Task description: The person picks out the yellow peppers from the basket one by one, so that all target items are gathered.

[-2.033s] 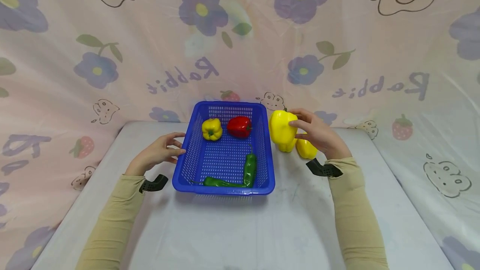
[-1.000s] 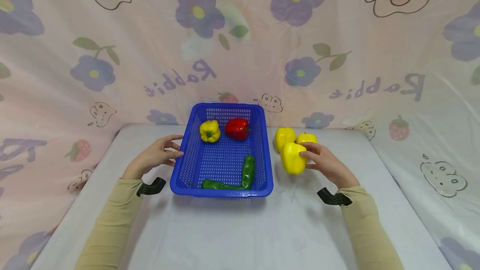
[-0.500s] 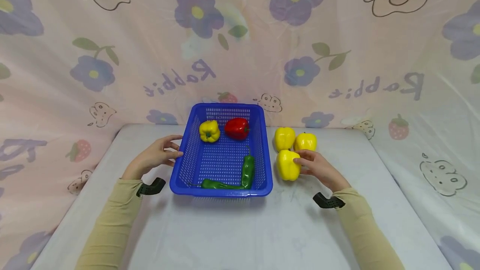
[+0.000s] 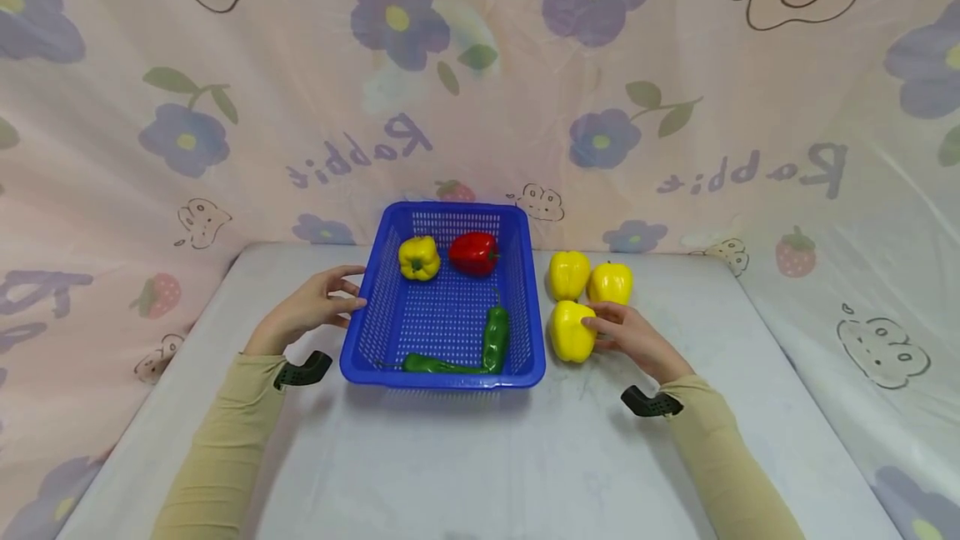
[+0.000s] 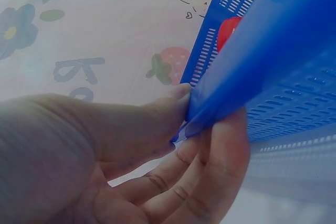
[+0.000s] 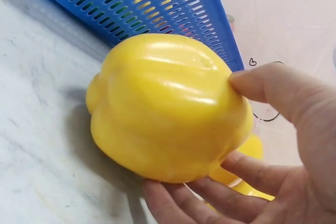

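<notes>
My right hand has a yellow pepper: thumb against one side, fingers bent along the other, spread about as wide as the pepper, palm off it. Can't tell if the pepper bears on the table or is just above it. It's just right of the basket. Right forearm comes in from the near right, angled far and left, tan sleeve to the wrist, black mount there. My left hand pinches the basket's left rim, thumb on one side, fingers on the other, gap about rim-thick; left forearm runs in from the near left. Far of the held pepper, two more yellow peppers sit side by side. In the basket: small yellow pepper far left, red pepper far right, two green peppers along the near right corner. Printed curtain at the far side.
</notes>
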`<state>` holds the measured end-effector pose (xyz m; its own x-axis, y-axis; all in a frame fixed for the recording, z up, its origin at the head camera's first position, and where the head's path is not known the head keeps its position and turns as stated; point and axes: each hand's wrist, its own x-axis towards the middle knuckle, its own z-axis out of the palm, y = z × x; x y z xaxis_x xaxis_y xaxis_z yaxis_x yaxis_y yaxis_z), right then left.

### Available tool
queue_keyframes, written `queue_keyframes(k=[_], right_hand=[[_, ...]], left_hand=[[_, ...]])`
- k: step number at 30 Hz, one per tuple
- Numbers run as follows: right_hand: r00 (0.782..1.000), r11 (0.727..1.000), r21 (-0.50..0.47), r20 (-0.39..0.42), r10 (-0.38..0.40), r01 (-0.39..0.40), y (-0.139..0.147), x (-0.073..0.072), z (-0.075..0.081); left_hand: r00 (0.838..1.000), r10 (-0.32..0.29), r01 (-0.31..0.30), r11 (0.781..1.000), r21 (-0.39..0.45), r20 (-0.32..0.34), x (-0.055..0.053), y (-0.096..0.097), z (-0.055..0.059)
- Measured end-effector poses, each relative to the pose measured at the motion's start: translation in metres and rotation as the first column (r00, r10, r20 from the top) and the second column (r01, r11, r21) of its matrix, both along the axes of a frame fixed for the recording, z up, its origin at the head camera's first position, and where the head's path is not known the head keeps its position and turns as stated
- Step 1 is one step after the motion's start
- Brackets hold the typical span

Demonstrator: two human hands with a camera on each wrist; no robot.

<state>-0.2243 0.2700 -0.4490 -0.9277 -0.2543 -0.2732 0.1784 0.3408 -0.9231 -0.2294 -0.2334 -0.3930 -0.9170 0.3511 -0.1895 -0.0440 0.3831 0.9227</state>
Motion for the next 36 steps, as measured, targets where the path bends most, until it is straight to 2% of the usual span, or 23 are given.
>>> queue_keyframes(k=[12, 27, 31, 36], right_hand=[[1.0, 1.0, 0.008, 0.004, 0.011, -0.011, 0.001, -0.002, 0.001], [0.999, 0.999, -0.033, 0.028, 0.043, -0.042, 0.008, -0.002, -0.002], [0.998, 0.998, -0.018, 0.01, 0.062, -0.062, 0.011, -0.001, 0.005], [0.997, 0.997, 0.009, -0.022, 0.075, -0.075, 0.011, -0.001, 0.023]], left_hand=[[1.0, 0.014, -0.014, 1.0, -0.008, -0.006, 0.0, 0.003, 0.005], [1.0, 0.002, -0.002, 1.0, -0.003, 0.004, 0.002, 0.002, 0.003], [1.0, -0.005, 0.005, 1.0, 0.002, -0.001, 0.002, 0.002, 0.003], [1.0, -0.005, 0.005, 1.0, -0.003, -0.007, 0.002, 0.001, 0.003]])
